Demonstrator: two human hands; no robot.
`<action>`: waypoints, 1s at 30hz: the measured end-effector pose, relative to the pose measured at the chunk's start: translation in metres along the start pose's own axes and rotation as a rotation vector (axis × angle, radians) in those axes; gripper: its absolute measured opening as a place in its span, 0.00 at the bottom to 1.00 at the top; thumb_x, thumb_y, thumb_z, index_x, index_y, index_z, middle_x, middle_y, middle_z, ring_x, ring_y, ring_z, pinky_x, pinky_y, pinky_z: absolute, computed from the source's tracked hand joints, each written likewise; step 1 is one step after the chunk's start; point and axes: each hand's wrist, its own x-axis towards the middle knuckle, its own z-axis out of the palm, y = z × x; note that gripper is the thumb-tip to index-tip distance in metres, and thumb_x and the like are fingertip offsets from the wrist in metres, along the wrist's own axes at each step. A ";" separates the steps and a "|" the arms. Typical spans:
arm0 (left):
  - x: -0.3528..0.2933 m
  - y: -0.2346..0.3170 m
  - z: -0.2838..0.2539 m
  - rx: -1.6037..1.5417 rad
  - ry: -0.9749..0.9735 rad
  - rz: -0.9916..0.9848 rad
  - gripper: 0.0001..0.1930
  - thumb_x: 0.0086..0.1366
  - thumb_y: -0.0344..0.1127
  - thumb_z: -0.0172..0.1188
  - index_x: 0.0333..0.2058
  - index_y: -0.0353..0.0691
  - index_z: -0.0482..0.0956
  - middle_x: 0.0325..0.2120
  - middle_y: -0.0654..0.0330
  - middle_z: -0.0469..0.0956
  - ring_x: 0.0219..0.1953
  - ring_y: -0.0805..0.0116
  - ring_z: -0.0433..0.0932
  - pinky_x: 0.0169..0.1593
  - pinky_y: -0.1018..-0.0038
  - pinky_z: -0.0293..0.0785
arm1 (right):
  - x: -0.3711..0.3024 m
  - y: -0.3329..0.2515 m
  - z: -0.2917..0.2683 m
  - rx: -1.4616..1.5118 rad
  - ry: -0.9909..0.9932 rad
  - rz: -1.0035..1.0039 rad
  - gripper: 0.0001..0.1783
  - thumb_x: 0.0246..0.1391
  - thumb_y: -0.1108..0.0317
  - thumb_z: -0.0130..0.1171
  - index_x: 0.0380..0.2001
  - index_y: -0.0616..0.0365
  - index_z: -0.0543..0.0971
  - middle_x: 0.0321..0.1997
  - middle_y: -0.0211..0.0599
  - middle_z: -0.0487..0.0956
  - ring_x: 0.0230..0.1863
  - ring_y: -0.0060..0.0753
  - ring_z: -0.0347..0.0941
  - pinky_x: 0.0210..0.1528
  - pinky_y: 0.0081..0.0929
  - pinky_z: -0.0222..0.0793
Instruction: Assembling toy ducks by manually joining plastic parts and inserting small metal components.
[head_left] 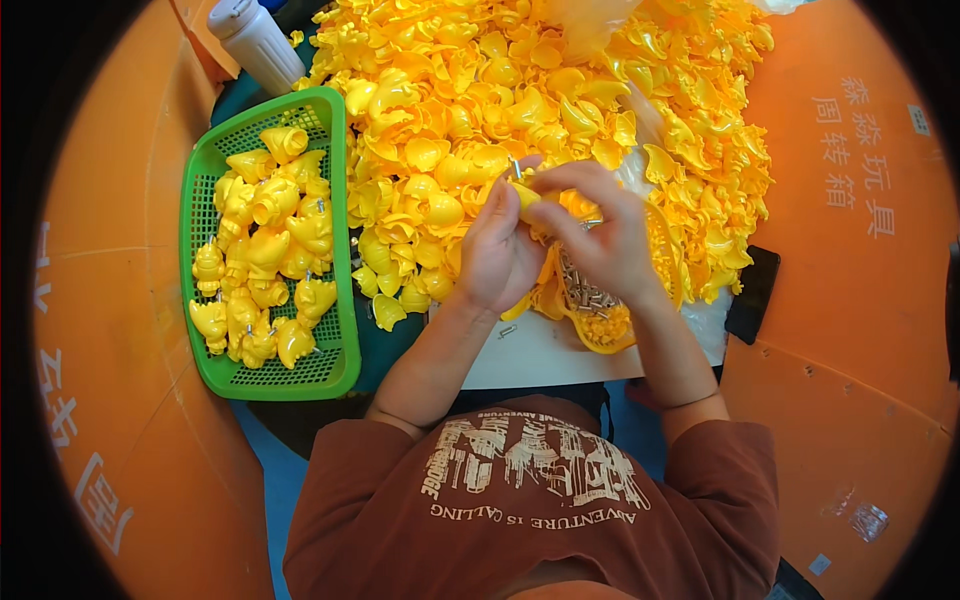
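Note:
Over the front edge of a large heap of shiny yellow plastic shells (440,155), both hands meet at one small yellow plastic part (527,200). My left hand (497,262) grips it from the left, and a short silver metal pin (517,169) sticks up from it. My right hand (608,225) closes on the part from the other side, thumb and fingers around it. Beneath the right wrist lies a yellow tray (603,349) holding many silver pins (588,297) and tiny yellow pieces (608,325). The hands cover part of the tray.
A green mesh basket (352,345) of yellow assembled pieces (268,250), some with pins, stands left. Behind it is a white bottle (262,50). One loose pin (507,331) lies on the white tabletop (510,368). A dark phone-like slab (754,295) sits right. Orange panels (850,330) flank both sides.

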 end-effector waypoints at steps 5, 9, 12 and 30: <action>0.004 -0.004 -0.009 0.003 -0.037 -0.157 0.18 0.69 0.43 0.38 0.53 0.43 0.61 0.45 0.54 0.70 0.40 0.65 0.71 0.44 0.68 0.68 | 0.079 0.021 -0.011 -0.160 0.146 -0.120 0.10 0.46 0.71 0.60 0.35 0.59 0.78 0.37 0.40 0.78 0.42 0.34 0.74 0.43 0.26 0.68; 0.009 -0.007 -0.019 0.027 -0.073 -0.229 0.17 0.69 0.43 0.38 0.52 0.43 0.62 0.45 0.55 0.71 0.40 0.65 0.71 0.43 0.68 0.68 | 0.134 0.053 0.032 -0.646 -0.128 -0.389 0.18 0.45 0.64 0.62 0.42 0.55 0.76 0.41 0.42 0.78 0.44 0.44 0.72 0.46 0.35 0.68; 0.007 -0.001 -0.018 0.054 -0.084 -0.213 0.17 0.69 0.43 0.38 0.52 0.43 0.62 0.45 0.55 0.71 0.40 0.64 0.72 0.42 0.68 0.69 | 0.149 0.033 0.052 -0.791 -0.394 -0.093 0.23 0.44 0.62 0.63 0.46 0.54 0.74 0.40 0.44 0.78 0.42 0.45 0.73 0.45 0.35 0.69; 0.005 0.006 -0.008 0.008 -0.004 -0.142 0.22 0.69 0.47 0.34 0.55 0.41 0.59 0.52 0.56 0.66 0.53 0.62 0.67 0.52 0.60 0.66 | 0.020 0.031 -0.042 0.465 -0.319 0.310 0.16 0.53 0.75 0.51 0.47 0.61 0.71 0.40 0.33 0.74 0.39 0.20 0.71 0.42 0.20 0.66</action>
